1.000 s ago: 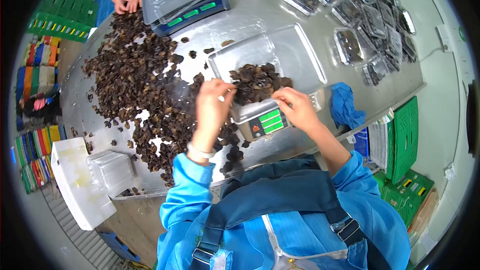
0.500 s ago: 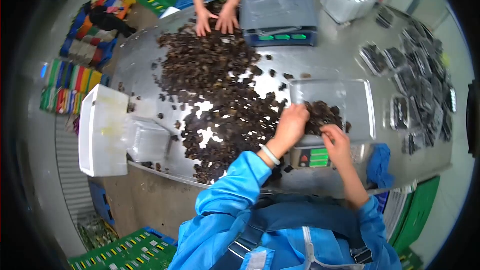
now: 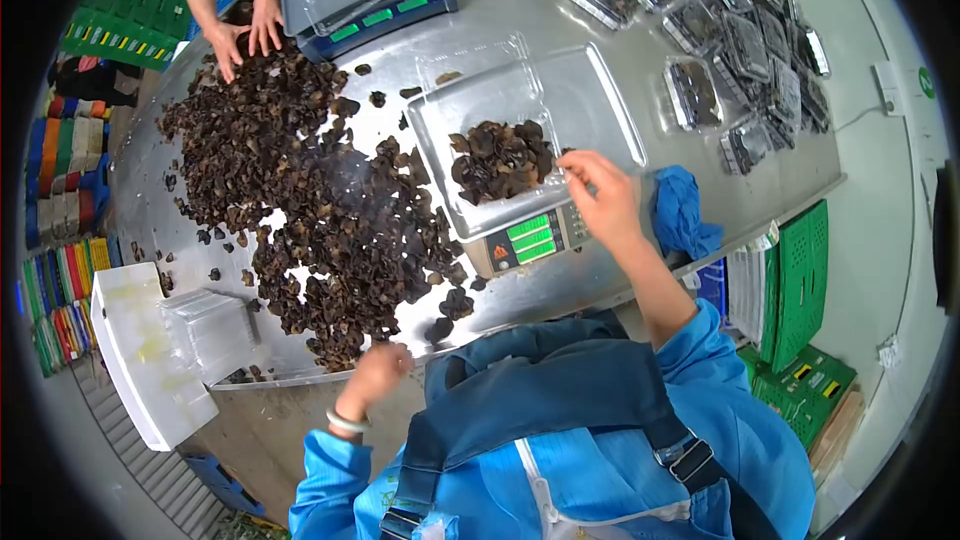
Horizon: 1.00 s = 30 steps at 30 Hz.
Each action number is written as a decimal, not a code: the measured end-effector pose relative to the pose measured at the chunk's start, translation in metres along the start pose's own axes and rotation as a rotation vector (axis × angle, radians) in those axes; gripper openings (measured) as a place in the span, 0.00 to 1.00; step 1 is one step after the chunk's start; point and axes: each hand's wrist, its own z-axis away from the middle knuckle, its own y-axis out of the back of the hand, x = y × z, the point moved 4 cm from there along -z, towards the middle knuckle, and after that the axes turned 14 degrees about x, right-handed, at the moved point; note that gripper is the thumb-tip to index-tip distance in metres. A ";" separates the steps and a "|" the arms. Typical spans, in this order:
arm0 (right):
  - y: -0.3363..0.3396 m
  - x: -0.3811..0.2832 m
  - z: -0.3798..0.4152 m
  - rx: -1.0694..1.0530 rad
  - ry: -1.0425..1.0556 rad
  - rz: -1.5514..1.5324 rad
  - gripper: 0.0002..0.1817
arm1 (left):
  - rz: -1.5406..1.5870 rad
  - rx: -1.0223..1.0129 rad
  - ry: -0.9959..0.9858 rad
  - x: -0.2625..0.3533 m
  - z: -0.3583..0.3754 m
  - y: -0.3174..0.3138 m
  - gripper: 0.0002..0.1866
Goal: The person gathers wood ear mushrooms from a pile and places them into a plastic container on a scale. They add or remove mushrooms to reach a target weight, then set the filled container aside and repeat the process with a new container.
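Across the head view's middle spread a shiny metal table (image 3: 560, 0), a loose heap (image 3: 290, 140) at ten o'clock, stacked crates (image 3: 70, 155) at nine and a pale wall (image 3: 880, 200) at three. At twelve, the dark pieces (image 3: 500, 160), crinkled and glossy, lay mounded in a clear tray (image 3: 595, 90) over a scale (image 3: 540, 240). Beside them the right hand (image 3: 572, 162) bent its fingers toward its thumb, its hold unclear. At seven, the left hand (image 3: 380, 370) blurred; its opening and contents could not be told.

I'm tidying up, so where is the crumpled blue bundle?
In the head view, the blue bundle lies on the metal table by its near edge, just right of the right hand.
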 end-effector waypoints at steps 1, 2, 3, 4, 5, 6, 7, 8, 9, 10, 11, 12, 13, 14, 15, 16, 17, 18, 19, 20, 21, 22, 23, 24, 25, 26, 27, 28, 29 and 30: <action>0.005 0.007 -0.001 0.009 -0.031 0.011 0.11 | -0.353 -0.266 -0.024 -0.022 0.028 -0.034 0.17; 0.010 0.014 -0.001 0.021 -0.061 0.020 0.11 | -0.101 -0.255 -0.035 0.022 0.043 -0.019 0.19; 0.012 0.020 -0.004 0.038 -0.086 0.026 0.11 | 0.019 -0.269 -0.058 0.049 0.047 -0.004 0.19; 0.015 0.021 -0.005 0.055 -0.083 0.023 0.11 | 0.139 -0.289 -0.079 0.076 0.051 0.011 0.19; 0.016 0.024 -0.004 0.065 -0.090 0.033 0.11 | 0.137 -0.342 -0.110 0.080 0.043 0.017 0.17; 0.015 0.026 -0.004 0.069 -0.092 0.043 0.11 | 0.140 -0.390 -0.140 0.088 0.033 0.025 0.15; 0.014 0.027 -0.004 0.069 -0.090 0.050 0.10 | 0.398 -0.205 0.005 0.110 0.014 0.059 0.10; 0.012 0.028 -0.003 0.067 -0.074 0.051 0.11 | 0.601 0.001 0.202 0.105 -0.004 0.083 0.05; 0.007 0.029 -0.003 0.068 -0.054 0.049 0.12 | 0.820 0.243 0.348 0.100 -0.019 0.107 0.04; 0.002 0.028 -0.003 0.071 -0.035 0.047 0.13 | 0.788 0.502 0.269 0.099 -0.040 0.132 0.03; -0.001 0.023 -0.003 0.114 0.006 0.099 0.14 | 0.603 0.676 0.236 0.107 -0.063 0.153 0.06; -0.003 0.015 -0.006 0.155 0.052 0.152 0.15 | 0.516 0.745 0.217 0.094 -0.084 0.165 0.09; -0.004 0.010 -0.008 0.198 0.100 0.207 0.16 | 0.626 0.839 0.159 0.094 -0.107 0.171 0.10; -0.005 0.011 -0.009 0.177 0.111 0.269 0.16 | 0.748 0.813 0.097 0.091 -0.129 0.173 0.13; -0.006 0.013 -0.010 0.153 0.124 0.332 0.17 | 0.931 0.792 0.057 0.092 -0.149 0.170 0.14; -0.007 0.016 -0.012 0.127 0.138 0.393 0.18 | 0.990 0.780 0.066 0.098 -0.163 0.170 0.14; -0.009 0.029 -0.009 0.049 0.117 0.372 0.17 | 1.047 0.771 0.075 0.104 -0.171 0.168 0.15; -0.012 0.050 -0.005 -0.027 0.100 0.346 0.17 | 1.003 0.781 0.114 0.102 -0.176 0.165 0.13; -0.014 0.062 -0.007 -0.101 0.086 0.315 0.17 | 0.955 0.796 0.149 0.097 -0.181 0.162 0.13; -0.012 0.074 -0.005 -0.121 -0.042 0.211 0.16 | 0.962 0.810 0.158 0.095 -0.181 0.160 0.10; -0.011 0.073 -0.008 -0.092 -0.134 0.179 0.16 | 0.944 0.821 0.145 0.083 -0.181 0.158 0.08; -0.006 0.065 -0.011 -0.063 -0.234 0.151 0.16 | 0.944 0.860 0.230 0.072 -0.178 0.155 0.09; 0.001 0.060 -0.013 -0.028 -0.339 0.128 0.16 | 0.944 0.887 0.314 0.064 -0.177 0.152 0.10; 0.002 0.046 -0.015 0.063 -0.243 0.075 0.15 | 0.912 0.890 0.351 0.052 -0.180 0.150 0.12; -0.002 0.032 -0.019 0.076 -0.179 0.020 0.14 | 0.945 0.860 0.318 0.061 -0.187 0.149 0.13; -0.008 0.016 -0.022 0.089 -0.114 -0.035 0.14 | 0.979 0.829 0.284 0.072 -0.198 0.146 0.13; -0.015 0.005 -0.024 0.102 -0.045 -0.090 0.13 | 1.014 0.800 0.248 0.087 -0.210 0.146 0.14; -0.026 0.001 -0.027 0.075 0.054 -0.029 0.13 | 0.990 0.777 0.212 0.102 -0.223 0.148 0.16; -0.037 -0.001 -0.033 0.045 0.154 0.032 0.13 | 0.985 0.764 0.184 0.106 -0.240 0.148 0.19; -0.043 -0.003 -0.036 0.012 0.256 0.093 0.13 | 0.991 0.773 0.177 0.114 -0.254 0.149 0.21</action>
